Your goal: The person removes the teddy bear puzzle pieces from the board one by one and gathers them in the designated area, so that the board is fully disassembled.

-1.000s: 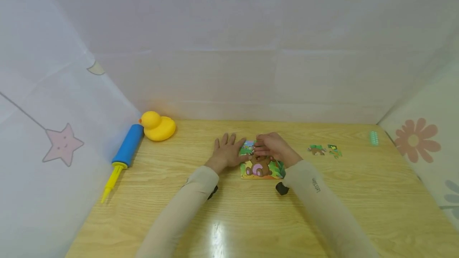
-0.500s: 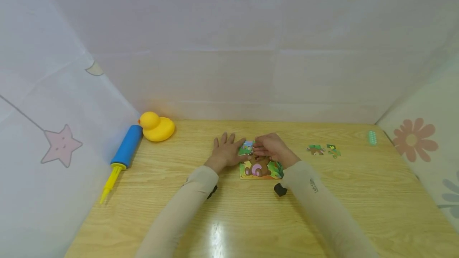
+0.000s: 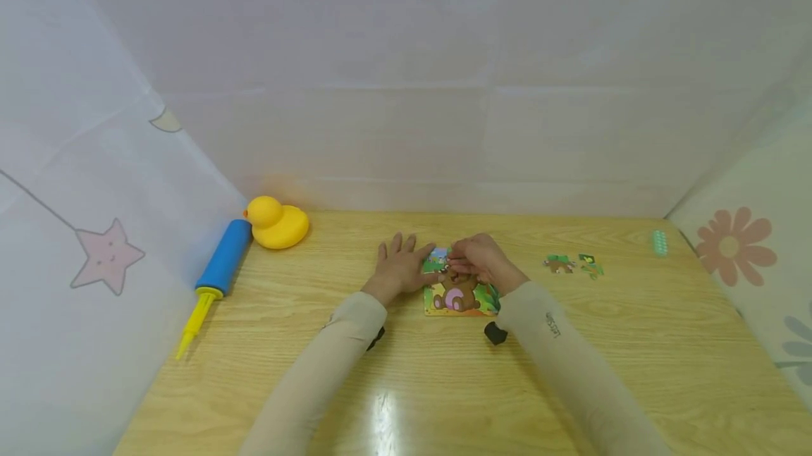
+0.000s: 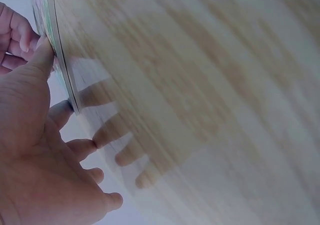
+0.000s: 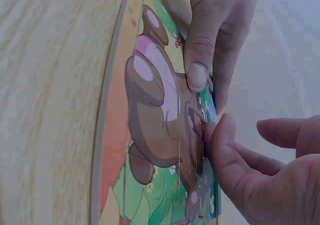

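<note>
A bear jigsaw puzzle (image 3: 458, 301) lies on the wooden table in the head view, between both hands. My left hand (image 3: 400, 273) rests at its left side with fingers spread; in the right wrist view its thumb (image 5: 197, 75) presses on the picture. My right hand (image 3: 478, 259) reaches over the puzzle's upper right part. Up close in the right wrist view, its fingertips (image 5: 225, 127) pinch at a puzzle piece (image 5: 199, 140) by the bear's head, where a dark gap shows. The far edge of that piece is hidden by the fingers.
Several loose puzzle pieces (image 3: 560, 264) lie right of the puzzle. A small mint-green item (image 3: 660, 242) stands at the back right corner. At the left are a yellow rubber duck (image 3: 279, 225) and a blue and yellow hand pump (image 3: 225, 255). A fabric wall closes the back.
The hands and the puzzle stay almost in place. My right hand shifts only slightly to the left over the puzzle, and the head view moves a little.
</note>
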